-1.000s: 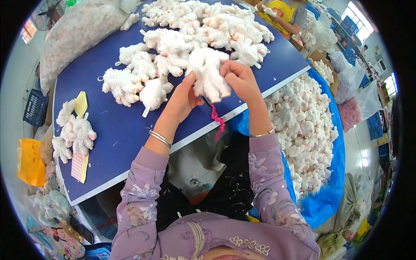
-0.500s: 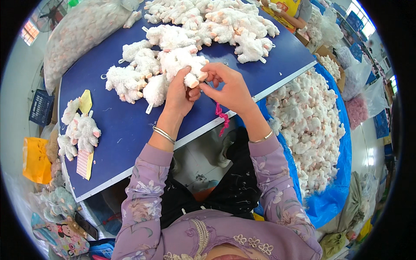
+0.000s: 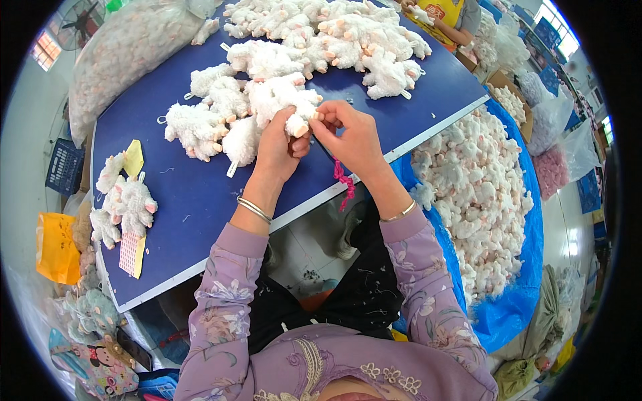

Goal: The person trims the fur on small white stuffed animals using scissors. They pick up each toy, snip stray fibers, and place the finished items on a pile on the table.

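Observation:
A fluffy white plush toy (image 3: pixel 284 95) with pale pink feet is gripped at its near end by my left hand (image 3: pixel 283 144), thumb on top and fingers curled beneath. My right hand (image 3: pixel 349 136) is closed in a pinch at one of the toy's small feet; whatever lies between the fingertips is too small to make out. A knotted bright pink cord (image 3: pixel 344 180) dangles below my right hand over the table edge, and what it is tied to is mostly hidden. More white plush toys (image 3: pixel 194 128) with small loops lie right beside the held one.
The blue table (image 3: pixel 200 200) has a pale metal edge. Plush toys (image 3: pixel 374 33) heap at its far side; a few lie left with a sticker sheet (image 3: pixel 132 252). At right, a blue sack (image 3: pixel 511 314) brims with small white pieces. A co-worker (image 3: pixel 448 17) handles something white at the back.
My right hand has shifted slightly, its fingertips drawn closer together at the toy's foot. My left hand keeps its hold. The co-worker's hands have moved a little.

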A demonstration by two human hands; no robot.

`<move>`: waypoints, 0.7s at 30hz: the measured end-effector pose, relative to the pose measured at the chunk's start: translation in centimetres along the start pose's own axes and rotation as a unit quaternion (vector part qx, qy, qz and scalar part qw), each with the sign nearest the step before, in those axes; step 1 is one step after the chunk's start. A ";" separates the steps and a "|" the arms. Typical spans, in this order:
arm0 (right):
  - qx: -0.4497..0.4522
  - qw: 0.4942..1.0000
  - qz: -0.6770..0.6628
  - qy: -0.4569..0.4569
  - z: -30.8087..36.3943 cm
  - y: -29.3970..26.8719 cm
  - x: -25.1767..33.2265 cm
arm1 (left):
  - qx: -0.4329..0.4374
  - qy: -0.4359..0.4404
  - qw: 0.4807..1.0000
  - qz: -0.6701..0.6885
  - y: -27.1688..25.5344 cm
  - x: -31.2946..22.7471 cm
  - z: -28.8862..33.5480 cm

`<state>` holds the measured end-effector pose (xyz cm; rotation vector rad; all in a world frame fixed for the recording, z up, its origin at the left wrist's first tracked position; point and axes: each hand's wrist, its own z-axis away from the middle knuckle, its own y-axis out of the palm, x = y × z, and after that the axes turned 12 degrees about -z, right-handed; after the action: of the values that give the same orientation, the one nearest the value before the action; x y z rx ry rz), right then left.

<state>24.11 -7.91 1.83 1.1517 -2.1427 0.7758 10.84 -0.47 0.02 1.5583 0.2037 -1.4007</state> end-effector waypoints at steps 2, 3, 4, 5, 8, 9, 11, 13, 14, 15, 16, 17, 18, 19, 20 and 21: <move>0.001 1.000 -0.002 0.002 0.0 0.0 0.1 | -0.001 0.001 1.000 -0.006 0.0 0.0 0.1; 0.002 1.000 -0.007 0.003 0.0 0.0 0.1 | -0.001 0.002 1.000 -0.009 0.1 -0.1 0.1; 0.004 1.000 -0.013 0.005 0.0 0.0 0.1 | -0.004 0.010 1.000 -0.013 0.2 -0.1 0.1; 0.005 1.000 -0.018 0.006 0.0 -0.1 0.1 | -0.007 0.019 1.000 -0.017 0.3 -0.1 0.2; 0.040 0.997 -0.036 0.051 -0.1 -0.8 0.1 | -0.022 0.045 0.996 -0.073 0.6 -0.3 0.4; 0.025 0.993 -0.067 0.089 -0.1 -1.1 -0.1 | -0.028 0.054 0.993 -0.099 0.6 -0.3 0.5; -0.005 0.978 -0.127 0.163 -0.1 -1.6 -1.2 | -0.030 0.045 0.986 -0.155 0.2 0.4 0.2; -0.004 0.946 -0.232 0.226 -0.4 -1.9 -1.7 | -0.021 0.031 0.976 -0.214 0.5 0.6 0.3; 0.020 0.936 -0.254 0.242 -0.4 -2.2 -1.7 | -0.011 0.024 0.969 -0.245 0.6 0.7 0.4; 0.044 0.925 -0.277 0.258 -0.4 -2.5 -1.6 | -0.002 0.017 0.961 -0.277 0.9 0.7 0.7; 0.056 0.932 -0.253 0.253 -0.3 -2.7 -2.0 | 0.007 0.029 0.963 -0.268 1.1 0.7 0.8; 0.033 0.933 -0.259 0.248 -0.3 -2.7 -2.1 | 0.008 0.034 0.960 -0.277 1.1 0.6 0.8; 0.008 0.934 -0.264 0.242 -0.3 -2.7 -2.0 | 0.011 0.038 0.958 -0.285 1.0 0.5 0.7; -0.016 0.934 -0.268 0.235 -0.3 -2.8 -2.0 | 0.013 0.042 0.955 -0.294 1.0 0.3 0.6; -0.017 0.926 -0.280 0.252 -0.4 -3.1 -1.9 | 0.022 0.044 0.961 -0.272 0.8 0.2 0.6; -0.033 0.925 -0.287 0.247 -0.4 -3.4 -2.1 | 0.031 0.038 0.957 -0.286 0.6 0.0 0.5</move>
<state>28.07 -8.06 1.33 1.2901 -1.3097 0.6261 10.92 -1.11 0.36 1.6804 0.7100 -1.7994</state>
